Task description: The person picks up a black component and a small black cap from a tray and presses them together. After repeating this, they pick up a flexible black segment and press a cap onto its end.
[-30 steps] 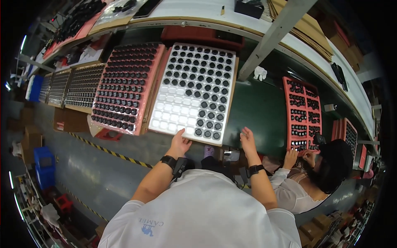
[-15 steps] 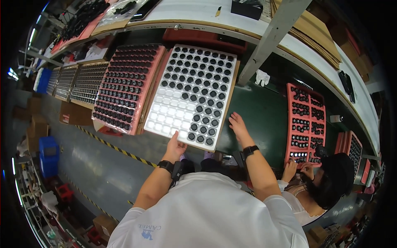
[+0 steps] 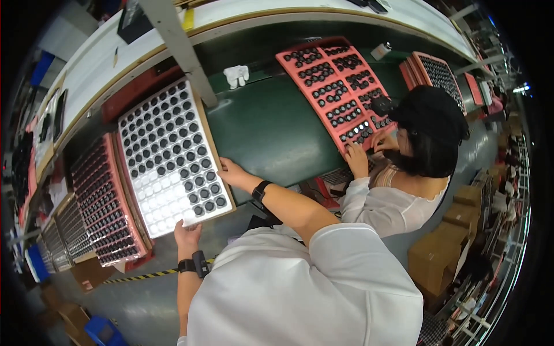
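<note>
A white plastic tray [image 3: 161, 199] sits slanted at the left of the green bench, on a brown cardboard sheet. Small round black parts [image 3: 164, 118] fill most of its pockets, while a block of pockets at the near left holds none. My left hand [image 3: 188, 236] grips the near edge, thumb on the rim and the other fingers mostly hidden beneath. At the right edge, my right hand [image 3: 232, 173] has its fingers curled against the tray and cardboard.
Left of the tray stand a red tray of black parts [image 3: 104, 199] and further filled trays. A metal post [image 3: 183, 52] rises behind. White gloves [image 3: 236, 76] lie on the green bench [image 3: 271, 130]. At right, a co-worker [image 3: 398, 190] handles parts in a red tray [image 3: 317, 86].
The view has swung to the right, so the tray appears farther left. My right hand, earlier apart with spread fingers, has come to the tray's right edge. My left hand stays on the near edge.
</note>
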{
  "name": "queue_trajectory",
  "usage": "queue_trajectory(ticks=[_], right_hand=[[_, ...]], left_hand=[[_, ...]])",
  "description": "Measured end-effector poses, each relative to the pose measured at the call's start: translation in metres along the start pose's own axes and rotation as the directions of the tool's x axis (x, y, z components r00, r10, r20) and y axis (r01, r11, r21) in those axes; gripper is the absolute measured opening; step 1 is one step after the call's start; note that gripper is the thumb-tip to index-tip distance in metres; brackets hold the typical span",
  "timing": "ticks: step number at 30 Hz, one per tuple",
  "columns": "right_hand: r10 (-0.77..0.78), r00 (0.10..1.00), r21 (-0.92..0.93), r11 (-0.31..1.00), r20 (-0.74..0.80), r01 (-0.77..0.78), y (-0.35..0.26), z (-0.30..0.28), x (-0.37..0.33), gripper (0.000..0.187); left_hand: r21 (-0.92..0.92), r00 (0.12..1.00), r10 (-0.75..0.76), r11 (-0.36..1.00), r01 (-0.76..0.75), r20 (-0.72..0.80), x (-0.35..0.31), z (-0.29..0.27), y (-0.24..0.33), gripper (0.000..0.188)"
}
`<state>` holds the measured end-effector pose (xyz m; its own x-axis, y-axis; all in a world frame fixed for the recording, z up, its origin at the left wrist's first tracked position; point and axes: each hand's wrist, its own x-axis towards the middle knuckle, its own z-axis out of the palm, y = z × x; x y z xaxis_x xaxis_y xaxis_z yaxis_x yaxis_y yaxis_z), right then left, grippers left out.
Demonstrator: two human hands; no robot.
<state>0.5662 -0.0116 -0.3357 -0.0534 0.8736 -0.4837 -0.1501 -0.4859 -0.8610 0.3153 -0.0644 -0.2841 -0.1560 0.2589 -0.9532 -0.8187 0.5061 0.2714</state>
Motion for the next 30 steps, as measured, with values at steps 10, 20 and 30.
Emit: queue_trajectory(ticks=[10,20,30], right_hand=[[-0.134,0.975,-0.221,0.971,-0.175,0.094,0.010,-0.074,-0.055,0.031],[-0.283,0.857,-0.359,0.925,-0.430,0.125,-0.002,-0.153,-0.091,0.013],[-0.711,0.656,-0.880,0.450,-0.251,0.151,-0.003,-0.194,-0.093,0.024]], left_hand=[[0.005,1.000,-0.014,1.000,0.014,-0.027,0.010,-0.015,0.009,0.044],[0.097,0.989,0.004,0.995,0.010,-0.146,0.009,-0.005,0.017,0.031],[0.162,0.984,0.013,0.987,0.016,-0.177,0.017,-0.023,0.022,0.030]])
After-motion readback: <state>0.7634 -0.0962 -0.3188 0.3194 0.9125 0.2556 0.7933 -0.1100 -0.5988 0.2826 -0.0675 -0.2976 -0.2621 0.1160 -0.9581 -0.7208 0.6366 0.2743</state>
